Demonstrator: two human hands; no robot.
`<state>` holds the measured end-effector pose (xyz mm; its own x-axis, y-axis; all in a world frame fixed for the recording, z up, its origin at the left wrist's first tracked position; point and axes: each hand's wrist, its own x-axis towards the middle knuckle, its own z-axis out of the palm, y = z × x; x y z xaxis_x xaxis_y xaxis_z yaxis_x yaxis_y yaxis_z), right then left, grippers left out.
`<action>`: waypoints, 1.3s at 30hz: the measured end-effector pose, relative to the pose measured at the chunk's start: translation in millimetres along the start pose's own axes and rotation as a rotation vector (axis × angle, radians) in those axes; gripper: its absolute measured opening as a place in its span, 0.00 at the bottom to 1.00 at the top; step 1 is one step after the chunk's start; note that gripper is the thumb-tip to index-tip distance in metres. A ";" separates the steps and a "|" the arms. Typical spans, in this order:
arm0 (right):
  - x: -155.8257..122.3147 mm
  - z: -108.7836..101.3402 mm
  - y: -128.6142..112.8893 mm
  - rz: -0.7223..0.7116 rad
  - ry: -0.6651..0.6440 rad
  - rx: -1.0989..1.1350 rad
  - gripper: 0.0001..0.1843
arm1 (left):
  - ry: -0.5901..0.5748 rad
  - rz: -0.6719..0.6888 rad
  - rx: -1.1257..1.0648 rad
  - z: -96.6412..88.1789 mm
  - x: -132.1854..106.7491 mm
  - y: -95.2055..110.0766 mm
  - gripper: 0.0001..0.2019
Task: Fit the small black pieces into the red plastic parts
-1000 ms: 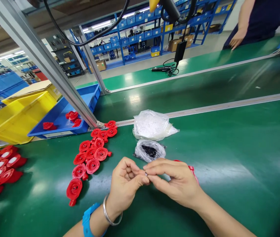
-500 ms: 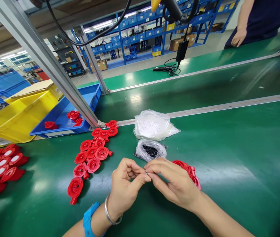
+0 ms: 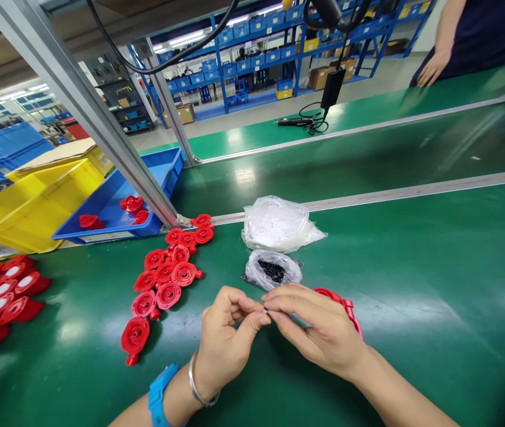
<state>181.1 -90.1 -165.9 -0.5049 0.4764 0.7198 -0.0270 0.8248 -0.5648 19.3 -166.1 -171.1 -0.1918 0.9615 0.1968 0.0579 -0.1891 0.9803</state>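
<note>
My left hand (image 3: 229, 335) and my right hand (image 3: 317, 326) meet fingertip to fingertip over the green table. Both are closed in a pinch around a tiny part (image 3: 265, 310), dark with a pale bit, mostly hidden by the fingers. Just beyond them sits an opened clear bag of small black pieces (image 3: 272, 271). Behind that lies a larger clear bag of small white pieces (image 3: 276, 225). Some red plastic parts (image 3: 340, 299) are partly covered by my right hand. Left of my hands, several round red housings (image 3: 168, 295) lie face up in a loose cluster.
More red parts with white discs (image 3: 7, 296) stand at the far left. A blue tray (image 3: 105, 235) holds a few red pieces beside a yellow bin (image 3: 43, 207). A metal post (image 3: 87, 118) rises there. A black cabled tool (image 3: 297, 121) lies across the belt, near another person's hand (image 3: 434, 68).
My hands stay pinched together in nearly the same place, with slight finger movement at the tiny part. The view has shifted a little. The other person's hand has changed pose slightly.
</note>
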 end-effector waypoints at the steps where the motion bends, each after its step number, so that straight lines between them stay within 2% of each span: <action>1: 0.1 -0.1 0.1 -0.013 0.010 -0.003 0.12 | -0.001 -0.001 -0.001 0.2 -0.2 -0.2 0.09; 8: 1.1 -1.2 0.8 -0.055 0.034 0.002 0.14 | 0.024 -0.001 -0.031 2.1 -0.2 0.1 0.11; 19: 1.3 1.1 -6.8 -0.002 -0.002 -0.042 0.09 | 0.038 -0.079 -0.083 4.6 1.7 4.9 0.14; 25: -2.1 0.5 -4.1 -0.071 0.015 -0.137 0.11 | -0.089 -0.196 -0.114 2.8 6.2 8.9 0.09; 30: 1.2 -1.5 -3.4 -0.137 0.060 -0.098 0.13 | -0.084 -0.184 -0.167 3.7 8.1 6.0 0.07; 33: 2.1 -2.9 -2.9 -0.031 0.074 0.014 0.12 | -0.092 -0.170 -0.153 3.4 7.4 4.7 0.07; 37: -0.2 -5.8 -2.2 0.355 0.008 0.278 0.05 | -0.111 -0.113 -0.035 1.3 5.4 5.2 0.06; 39: -0.4 -6.5 -1.8 0.499 -0.024 0.425 0.03 | -0.119 -0.072 0.072 -0.4 4.1 4.8 0.06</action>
<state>186.9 -89.9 -162.6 -0.5641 0.7596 0.3237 -0.1206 0.3120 -0.9424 18.5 -163.1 -165.5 -0.0807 0.9898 0.1177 0.1193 -0.1077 0.9870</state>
